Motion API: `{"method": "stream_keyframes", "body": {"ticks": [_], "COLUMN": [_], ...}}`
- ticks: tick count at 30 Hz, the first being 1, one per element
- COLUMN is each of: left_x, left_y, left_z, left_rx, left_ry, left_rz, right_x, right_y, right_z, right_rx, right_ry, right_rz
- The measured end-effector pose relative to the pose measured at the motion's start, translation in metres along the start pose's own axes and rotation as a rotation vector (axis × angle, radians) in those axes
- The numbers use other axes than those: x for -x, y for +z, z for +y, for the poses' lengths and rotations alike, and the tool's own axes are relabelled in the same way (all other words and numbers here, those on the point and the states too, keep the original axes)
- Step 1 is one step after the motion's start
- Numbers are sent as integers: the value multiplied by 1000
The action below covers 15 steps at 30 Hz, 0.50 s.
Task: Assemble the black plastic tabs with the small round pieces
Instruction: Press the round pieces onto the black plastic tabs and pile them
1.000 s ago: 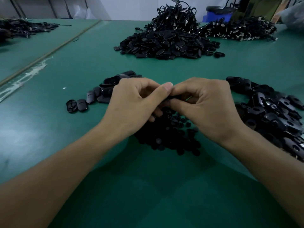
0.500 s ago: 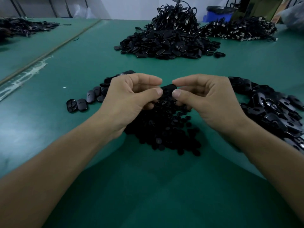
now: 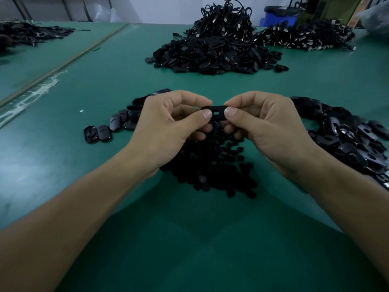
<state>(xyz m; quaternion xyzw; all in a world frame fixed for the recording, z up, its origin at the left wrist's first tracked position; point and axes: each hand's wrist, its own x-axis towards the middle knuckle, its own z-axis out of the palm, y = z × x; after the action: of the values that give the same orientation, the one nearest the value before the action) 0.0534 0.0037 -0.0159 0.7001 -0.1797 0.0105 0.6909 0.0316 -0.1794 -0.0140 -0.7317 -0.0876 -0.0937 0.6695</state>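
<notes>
Black plastic tab (image 3: 215,111) is held up between the two grips, lying flat and crosswise with one end in each. The left grip (image 3: 168,127) pinches its left end, thumb (image 3: 205,114) on top and curled fingers beneath. The right grip (image 3: 267,127) pinches the right end the same way, its thumb (image 3: 230,112) pressing the upper face. Between the two thumb tips a short stretch of the tab shows, with a small oval hole in it. Whether a round piece already sits in the tab cannot be told.

Directly below and just nearer than the grips, a heap of small round pieces (image 3: 212,171) is spread on the green worktop (image 3: 189,239); both grips hang above its far edge, with the lower fingers close to it. Just beside the right grip, on its outer side, lies a pile of loose tabs (image 3: 347,142). On the outer side of the left grip, a short row of tabs (image 3: 111,126) runs away from it, partly hidden behind its knuckles. A white speck (image 3: 81,111) lies beyond that row.

Well beyond the grips stands a large heap of black parts (image 3: 212,53) topped with corded pieces, and further right another corded heap (image 3: 305,36) lies before a blue container (image 3: 280,16).
</notes>
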Motion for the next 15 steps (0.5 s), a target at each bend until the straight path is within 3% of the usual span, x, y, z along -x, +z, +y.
{"method": "stream_keyframes", "body": {"ticks": [9, 15], "left_x": [-3, -4], "left_y": [0, -3], "left_z": [-2, -3], "left_rx": [26, -10], "left_ry": [45, 30], "left_rz": [48, 76], "right_x": [-1, -1], "right_y": [-1, -2], "right_z": [2, 3], "right_rx": [-4, 92], "right_ry": [7, -31], "right_rz": [-26, 43]}}
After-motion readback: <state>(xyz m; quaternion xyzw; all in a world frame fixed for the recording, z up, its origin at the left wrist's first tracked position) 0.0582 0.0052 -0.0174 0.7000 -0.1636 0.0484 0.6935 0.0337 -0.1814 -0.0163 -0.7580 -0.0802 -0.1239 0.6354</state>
